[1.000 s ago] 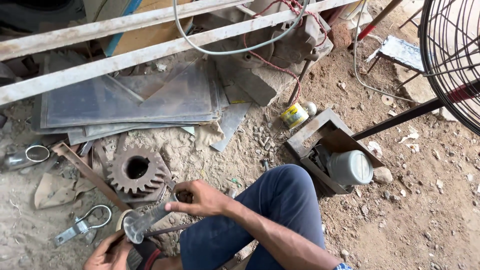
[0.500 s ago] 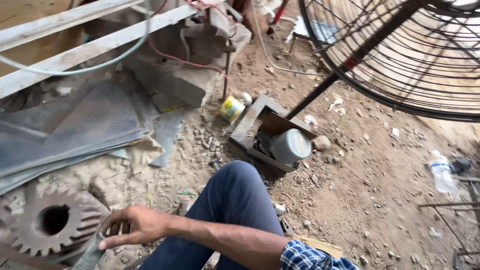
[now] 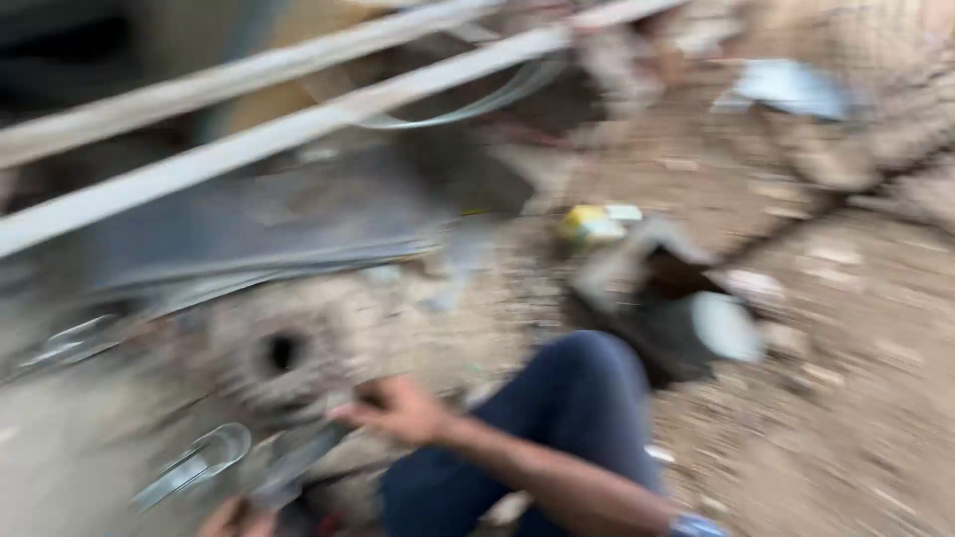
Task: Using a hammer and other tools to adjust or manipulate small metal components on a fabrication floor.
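Heavy motion blur is smeared across the whole view, and edges everywhere are lost. Only the fingertips of the left hand (image 3: 231,519) are seen, cut off by the bottom edge, so how far it is opened cannot be told, nor whether anything is gripped in it. The dark metal tool (image 3: 298,459) just above it is streaked into a long smudge; its shape cannot be read. A pale metal clamp (image 3: 194,463) is made out just left of that tool, lying on the dirt ground (image 3: 856,418), its outline doubled by the blur.

The right hand (image 3: 398,410) is reached across in front of the knee in blue trousers (image 3: 557,418), fingers loosely curled, and a small dark thing seems to be pinched at its thumb, though that cannot be confirmed. The tool's upper end is met at the fingertips, touching or nearly so. The large rusty gear (image 3: 284,350) is found just behind the hand, its teeth wiped out by blur, only the dark centre hole left clear.

Further back, grey metal sheets (image 3: 269,224) and two pale angled bars (image 3: 298,119) are glimpsed. A yellow tin (image 3: 589,223) and a boxy metal part (image 3: 676,298) are seen right of centre, well apart from both hands.
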